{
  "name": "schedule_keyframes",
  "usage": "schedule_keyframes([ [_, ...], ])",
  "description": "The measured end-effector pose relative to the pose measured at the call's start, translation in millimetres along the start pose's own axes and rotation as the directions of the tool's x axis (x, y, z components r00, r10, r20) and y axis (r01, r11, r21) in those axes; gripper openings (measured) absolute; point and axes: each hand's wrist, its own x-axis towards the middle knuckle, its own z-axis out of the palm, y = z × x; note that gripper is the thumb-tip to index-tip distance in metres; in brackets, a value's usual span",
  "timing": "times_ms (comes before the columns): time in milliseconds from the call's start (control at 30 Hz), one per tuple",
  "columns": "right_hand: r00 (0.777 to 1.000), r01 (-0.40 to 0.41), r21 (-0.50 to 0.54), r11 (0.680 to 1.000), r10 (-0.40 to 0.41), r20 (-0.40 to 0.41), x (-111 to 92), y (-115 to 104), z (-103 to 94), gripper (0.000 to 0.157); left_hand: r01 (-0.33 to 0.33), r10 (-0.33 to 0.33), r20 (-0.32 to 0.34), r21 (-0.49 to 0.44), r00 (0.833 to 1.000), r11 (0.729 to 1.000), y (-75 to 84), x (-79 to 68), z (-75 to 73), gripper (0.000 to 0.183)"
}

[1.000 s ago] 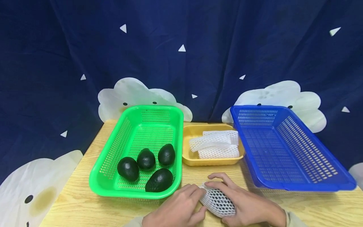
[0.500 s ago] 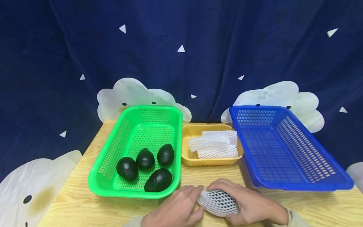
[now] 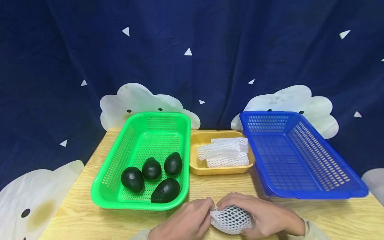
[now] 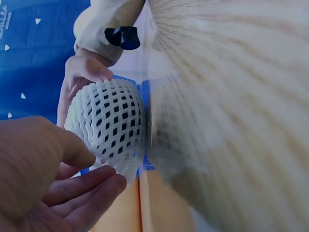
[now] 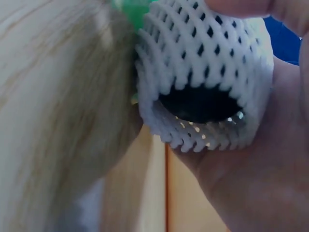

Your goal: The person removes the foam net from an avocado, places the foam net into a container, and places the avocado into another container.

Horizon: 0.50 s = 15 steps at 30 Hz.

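A dark avocado sits inside a white foam net sleeve, low over the front of the wooden table. My right hand grips the wrapped fruit from the right, thumb and fingers curled round it. At the sleeve's left end, my left hand pinches the net between thumb and fingers. Close up in the left wrist view, the net is stretched round the fruit and narrows towards the left fingertips. In the right wrist view the other end gapes, with the avocado's dark skin showing.
A green basket at left holds several bare avocados. Behind the hands, a yellow tray contains several flat foam net sleeves. The blue basket stands on the right, and a dark blue curtain hangs behind the table.
The right hand's raised fingers have come down and closed over the wrapped avocado. The left hand keeps its place at the sleeve's left end, its fingers drawn tighter together.
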Motion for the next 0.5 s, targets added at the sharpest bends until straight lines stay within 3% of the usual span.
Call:
schedule_keyframes([
  [67,1.0,0.01,-0.026,1.0,-0.009,0.01,-0.5,-0.5,-1.3,0.09,0.005,-0.005,-0.006,0.011,1.0,1.0,-0.1,0.2,0.2,0.01],
  [267,0.997,-0.06,-0.099,0.993,0.063,0.034,-4.1,-5.2,-4.8,0.093,0.037,-0.037,0.006,0.017,0.999,0.999,1.2,0.2,-1.5,0.012],
  [500,0.985,-0.158,-0.127,0.979,0.166,0.056,-7.6,-8.5,-8.0,0.09,-0.059,0.057,0.02,0.105,0.998,0.993,2.2,0.8,-1.9,0.015],
])
